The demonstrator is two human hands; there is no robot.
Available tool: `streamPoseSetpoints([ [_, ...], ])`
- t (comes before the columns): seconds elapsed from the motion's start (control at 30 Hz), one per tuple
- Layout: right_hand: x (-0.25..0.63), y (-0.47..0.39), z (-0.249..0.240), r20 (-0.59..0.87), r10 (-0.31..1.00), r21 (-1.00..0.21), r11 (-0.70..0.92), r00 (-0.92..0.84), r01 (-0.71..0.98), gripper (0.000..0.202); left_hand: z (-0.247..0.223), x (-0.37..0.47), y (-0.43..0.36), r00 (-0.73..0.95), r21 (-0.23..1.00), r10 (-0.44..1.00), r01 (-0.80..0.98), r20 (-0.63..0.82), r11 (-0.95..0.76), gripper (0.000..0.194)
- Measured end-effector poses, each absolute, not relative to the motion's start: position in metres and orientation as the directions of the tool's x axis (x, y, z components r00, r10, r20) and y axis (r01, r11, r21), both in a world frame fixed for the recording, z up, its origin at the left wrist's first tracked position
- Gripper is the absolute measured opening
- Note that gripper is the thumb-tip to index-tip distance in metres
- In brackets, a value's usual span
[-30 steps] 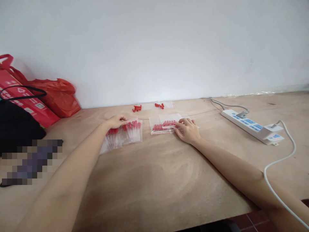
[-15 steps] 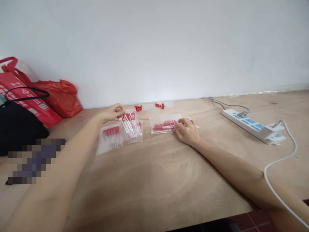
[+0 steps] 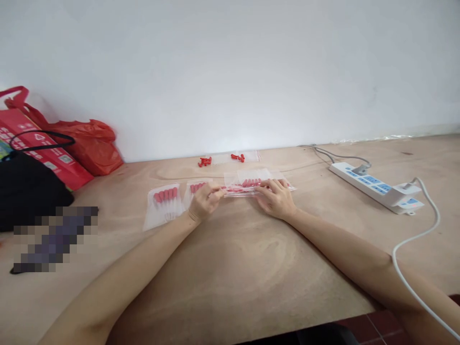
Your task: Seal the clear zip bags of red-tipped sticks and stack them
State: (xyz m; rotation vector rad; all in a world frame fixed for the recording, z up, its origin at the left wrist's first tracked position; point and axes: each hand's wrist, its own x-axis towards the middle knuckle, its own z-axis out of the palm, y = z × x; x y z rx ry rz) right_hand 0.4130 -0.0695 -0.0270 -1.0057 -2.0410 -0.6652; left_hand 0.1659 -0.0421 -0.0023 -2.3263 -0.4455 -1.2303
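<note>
Closed at the left end of a clear plastic bag (image 3: 239, 191), my left hand (image 3: 206, 201) pinches its edge. My right hand (image 3: 276, 197) has its fingers closed on the right end of that bag, over other bags holding red-topped pieces (image 3: 251, 182). To the left lie two more clear bags, one with several red-topped droppers (image 3: 166, 194), the other (image 3: 196, 188) partly hidden behind my left hand. Which red pieces are inside the held bag is hard to tell.
Loose red caps (image 3: 204, 162) and a flat bag (image 3: 223, 158) lie by the wall. A white power strip (image 3: 373, 184) with a cable (image 3: 395, 254) sits right. Red bags (image 3: 89, 143), a black item (image 3: 32, 191) and a pixelated object (image 3: 53, 239) are left.
My left hand has moved right and nearer, carrying a bag from the left group over to my right hand. My right hand has barely moved.
</note>
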Motion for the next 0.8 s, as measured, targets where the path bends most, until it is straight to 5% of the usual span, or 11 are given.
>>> streamPoseSetpoints([
  [0.17,0.401,-0.077,-0.025,0.734,0.347,0.194,0.715,-0.583,0.671,0.027,-0.01,0.163,-0.056,0.756,-0.347,0.025,0.329,0.654,-0.878,0.013],
  [0.57,0.387,-0.07,-0.028,0.71,0.243,0.317,0.728,-0.661,0.608,0.018,-0.016,0.137,-0.063,0.707,0.114,0.369,0.382,0.603,-0.917,0.013],
  [0.8,0.378,-0.067,-0.025,0.631,0.115,0.47,0.729,-0.767,0.497,0.023,-0.013,0.132,-0.067,0.673,0.018,0.39,0.488,0.628,-0.873,0.015],
])
